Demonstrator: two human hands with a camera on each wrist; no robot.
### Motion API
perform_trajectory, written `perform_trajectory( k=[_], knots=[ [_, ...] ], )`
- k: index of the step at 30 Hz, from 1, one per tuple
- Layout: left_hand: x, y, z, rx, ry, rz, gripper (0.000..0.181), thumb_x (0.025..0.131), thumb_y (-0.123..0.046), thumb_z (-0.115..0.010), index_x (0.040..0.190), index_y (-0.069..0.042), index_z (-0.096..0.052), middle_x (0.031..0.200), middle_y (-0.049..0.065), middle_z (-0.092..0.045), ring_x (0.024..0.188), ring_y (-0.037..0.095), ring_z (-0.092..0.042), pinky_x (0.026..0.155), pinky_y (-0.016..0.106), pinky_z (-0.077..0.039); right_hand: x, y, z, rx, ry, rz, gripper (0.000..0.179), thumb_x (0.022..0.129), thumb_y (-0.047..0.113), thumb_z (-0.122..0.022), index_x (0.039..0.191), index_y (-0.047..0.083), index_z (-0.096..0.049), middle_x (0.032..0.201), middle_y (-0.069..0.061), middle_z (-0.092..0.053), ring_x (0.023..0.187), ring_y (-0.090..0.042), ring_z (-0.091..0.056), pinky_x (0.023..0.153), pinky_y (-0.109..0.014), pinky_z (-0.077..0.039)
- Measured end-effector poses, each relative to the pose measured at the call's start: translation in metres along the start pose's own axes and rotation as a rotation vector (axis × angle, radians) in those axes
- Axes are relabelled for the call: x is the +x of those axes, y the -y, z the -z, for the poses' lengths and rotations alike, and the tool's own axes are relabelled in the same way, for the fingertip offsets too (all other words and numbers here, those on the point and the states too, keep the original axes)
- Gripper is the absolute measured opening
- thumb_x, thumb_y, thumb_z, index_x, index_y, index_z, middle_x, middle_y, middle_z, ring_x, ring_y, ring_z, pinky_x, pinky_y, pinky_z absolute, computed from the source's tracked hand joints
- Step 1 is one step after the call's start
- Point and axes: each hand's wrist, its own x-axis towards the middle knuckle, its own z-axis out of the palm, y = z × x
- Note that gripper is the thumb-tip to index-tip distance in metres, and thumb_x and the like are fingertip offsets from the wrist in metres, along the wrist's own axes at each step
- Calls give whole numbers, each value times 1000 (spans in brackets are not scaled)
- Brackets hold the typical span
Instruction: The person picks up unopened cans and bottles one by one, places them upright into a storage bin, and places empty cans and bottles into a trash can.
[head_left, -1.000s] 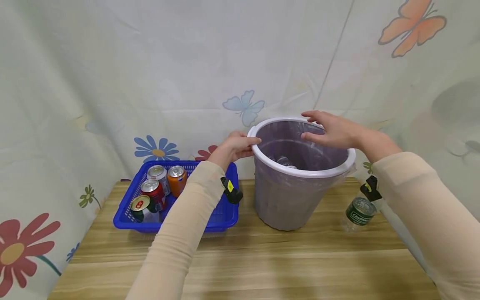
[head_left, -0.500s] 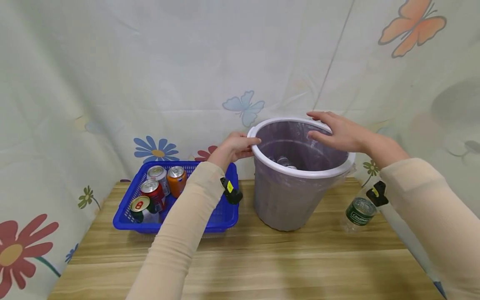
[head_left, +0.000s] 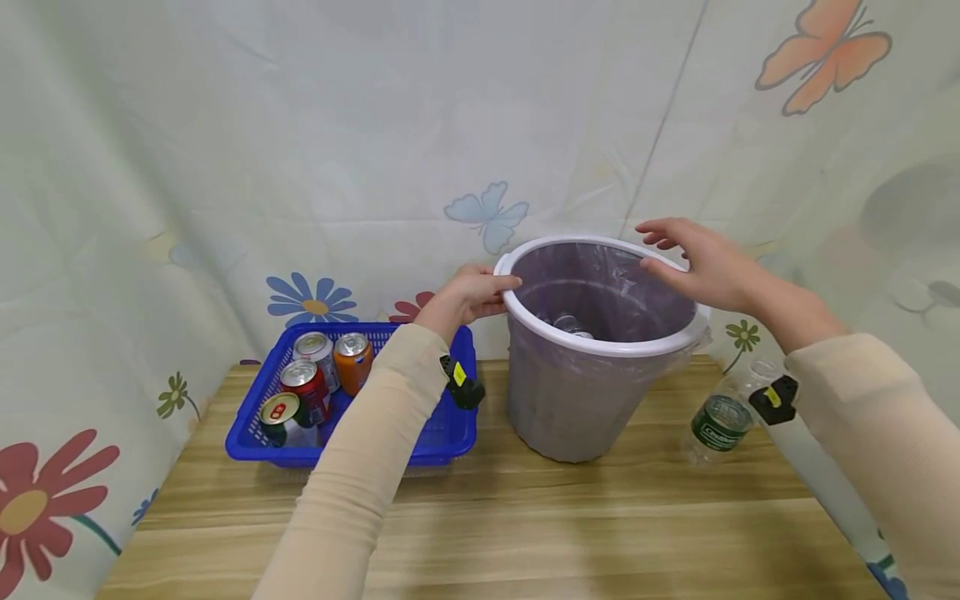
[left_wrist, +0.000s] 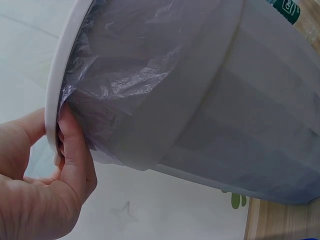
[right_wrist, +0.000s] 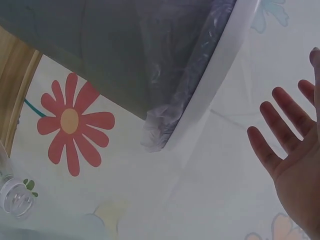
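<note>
A grey trash bin (head_left: 577,400) with a white rim and a clear plastic liner (left_wrist: 135,75) stands on the table. My left hand (head_left: 474,293) grips its rim at the left, thumb on top and fingers curled underneath, as the left wrist view shows. Above the bin's right side hovers my right hand (head_left: 705,262), fingers spread and holding nothing; in the right wrist view its fingers (right_wrist: 285,125) are apart from the rim. Inside the bin lies a clear plastic bottle (head_left: 572,325), partly hidden by the rim.
Left of the bin, a blue basket (head_left: 243,429) holds several drink cans, among them an orange can (head_left: 352,362) and a red can (head_left: 306,385). A green-labelled plastic bottle (head_left: 720,423) stands to the right on the wooden table (head_left: 480,525). A printed curtain (head_left: 337,125) hangs behind.
My right hand has moved to the right, from over the bin's mouth toward its right rim. My left hand keeps its hold on the rim, and the bin has not moved.
</note>
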Motion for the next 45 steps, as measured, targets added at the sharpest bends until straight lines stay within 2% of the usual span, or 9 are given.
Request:
perform_trajectory(
  k=[3, 7, 12, 16, 20, 24, 30, 36, 45],
  knots=[
    [0, 0, 0, 0, 2, 0, 31, 84, -17, -67, 107, -1, -55, 86, 8, -58, 70, 15, -60, 90, 36, -50, -2, -3, -1, 3, -34, 22, 48, 91, 22, -56, 134, 5, -41, 121, -20, -53, 110, -35, -50, 90, -53, -42],
    [-1, 1, 0, 3, 3, -1, 31, 84, -17, -67, 107, -1, -55, 85, 8, -58, 70, 15, -60, 85, 33, -52, -7, -4, -1, -12, -80, 57, 45, 89, 16, -59, 130, 4, -45, 114, -17, -58, 101, -31, -55, 82, -47, -46],
    [0, 2, 1, 8, 2, 0, 32, 84, -18, -67, 109, -2, -54, 86, 8, -58, 71, 15, -60, 79, 29, -54, -13, -5, -1, -61, -137, 93, 40, 87, 12, -61, 125, 5, -49, 103, -11, -61, 87, -22, -59, 70, -27, -46],
    [0, 1, 1, -5, 8, 1, 34, 84, -17, -67, 111, -1, -54, 87, 8, -57, 71, 15, -60, 86, 32, -52, -19, -7, -1, -86, -184, 120, 34, 85, 7, -63, 117, 4, -54, 96, -7, -62, 82, -17, -57, 67, -15, -43],
    [0, 1, 1, -16, 10, 2, 34, 84, -16, -67, 111, 0, -55, 86, 8, -57, 70, 15, -60, 90, 35, -50, -26, -9, 0, -84, -220, 130, 27, 82, 3, -64, 109, 3, -57, 91, -4, -62, 78, -5, -53, 67, -12, -42],
    [0, 1, 1, -15, 5, 2, 33, 84, -16, -67, 110, 0, -56, 85, 8, -58, 70, 15, -60, 86, 33, -52, -32, -12, -1, -73, -232, 131, 24, 80, 2, -66, 104, 3, -59, 88, -2, -61, 75, 2, -47, 66, -10, -41],
    [0, 0, 1, -21, 3, 5, 34, 84, -16, -68, 111, -1, -55, 85, 8, -58, 71, 16, -61, 89, 35, -50, -42, -17, -4, -102, -255, 145, 26, 76, 1, -69, 101, 4, -60, 80, 2, -58, 70, 0, -47, 64, -8, -40],
    [0, -1, 0, -12, -3, 4, 33, 84, -16, -68, 110, -1, -55, 85, 8, -58, 71, 15, -61, 87, 33, -51, -52, -21, -8, -103, -289, 167, 28, 72, -2, -71, 98, 4, -61, 77, 4, -57, 69, 2, -47, 63, -7, -41],
    [2, 1, -2, 0, -1, 4, 32, 84, -17, -68, 109, -2, -55, 85, 8, -58, 70, 15, -60, 86, 33, -52, -72, -26, -19, -94, -281, 156, 26, 71, -4, -71, 94, 5, -61, 75, 6, -55, 66, 4, -47, 61, -7, -42]
  ],
)
